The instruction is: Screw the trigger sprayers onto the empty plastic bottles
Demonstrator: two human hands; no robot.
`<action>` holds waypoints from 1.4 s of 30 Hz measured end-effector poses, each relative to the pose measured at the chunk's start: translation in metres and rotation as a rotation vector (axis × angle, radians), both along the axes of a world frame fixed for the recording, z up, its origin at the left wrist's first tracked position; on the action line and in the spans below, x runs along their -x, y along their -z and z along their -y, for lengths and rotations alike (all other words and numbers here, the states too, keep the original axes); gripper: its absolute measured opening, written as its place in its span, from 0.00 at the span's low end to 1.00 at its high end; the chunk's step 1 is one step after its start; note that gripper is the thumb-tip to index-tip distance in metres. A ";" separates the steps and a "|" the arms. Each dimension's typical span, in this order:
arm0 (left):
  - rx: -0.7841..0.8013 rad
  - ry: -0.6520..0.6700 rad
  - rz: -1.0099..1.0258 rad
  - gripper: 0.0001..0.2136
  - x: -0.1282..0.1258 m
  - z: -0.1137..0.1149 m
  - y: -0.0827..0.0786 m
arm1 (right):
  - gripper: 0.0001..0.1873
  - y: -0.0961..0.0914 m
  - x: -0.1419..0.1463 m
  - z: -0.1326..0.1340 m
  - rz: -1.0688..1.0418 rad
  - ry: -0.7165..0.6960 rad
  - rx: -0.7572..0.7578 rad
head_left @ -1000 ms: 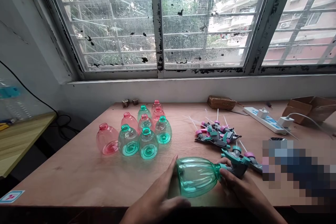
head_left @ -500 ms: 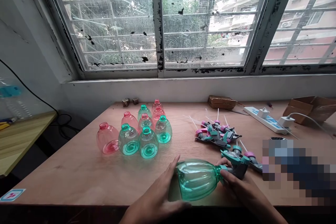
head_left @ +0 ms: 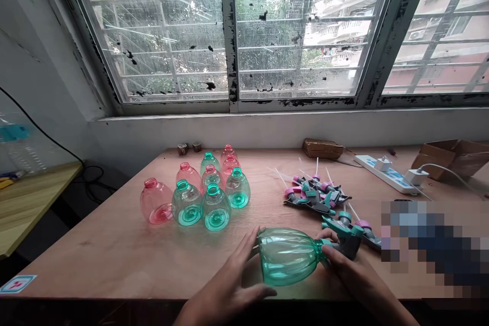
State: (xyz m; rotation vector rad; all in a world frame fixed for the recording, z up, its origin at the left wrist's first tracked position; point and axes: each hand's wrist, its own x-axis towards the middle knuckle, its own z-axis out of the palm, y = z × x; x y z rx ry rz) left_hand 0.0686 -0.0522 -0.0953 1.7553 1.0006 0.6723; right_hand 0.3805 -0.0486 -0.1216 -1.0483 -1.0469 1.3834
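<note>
A clear green spray bottle (head_left: 288, 257) lies tilted on its side near the table's front edge, its base toward the left. My right hand (head_left: 344, 265) is closed round its neck, where the grey and teal trigger head (head_left: 346, 234) meets the bottle. My left hand (head_left: 233, 277) stands open by the base, thumb apart and fingers beside the rim; I cannot tell if the fingertips touch. Past the right hand lies a pile of trigger sprayer heads (head_left: 315, 194) with white tubes.
Several green and pink bottles without heads, such as a green bottle (head_left: 216, 214), stand left of centre. A power strip (head_left: 387, 173), a cardboard box (head_left: 449, 160) and a brown taped package (head_left: 323, 148) sit along the back right. The window (head_left: 298, 35) is behind.
My left thumb has moved away from the bottle and the left hand has opened wider. The bottle's base has risen slightly; my right hand keeps its hold.
</note>
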 end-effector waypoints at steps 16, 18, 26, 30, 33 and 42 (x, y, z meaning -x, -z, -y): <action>-0.035 0.045 0.005 0.47 0.001 -0.001 0.003 | 0.32 -0.002 0.005 0.001 -0.060 0.044 -0.003; -0.018 0.040 -0.018 0.52 0.000 -0.001 0.003 | 0.32 -0.001 0.005 0.001 -0.061 0.055 -0.003; 0.009 -0.012 -0.150 0.55 -0.002 0.002 -0.009 | 0.33 -0.001 0.005 0.001 -0.127 0.031 0.030; -0.051 0.033 -0.088 0.48 0.000 0.001 -0.006 | 0.33 -0.002 0.005 0.001 -0.103 0.037 0.021; -0.048 0.032 -0.114 0.53 -0.002 0.001 -0.006 | 0.33 -0.001 0.004 0.001 -0.071 0.047 0.013; -0.123 0.032 -0.107 0.48 0.002 0.003 0.004 | 0.33 0.002 0.002 0.001 -0.083 0.019 0.031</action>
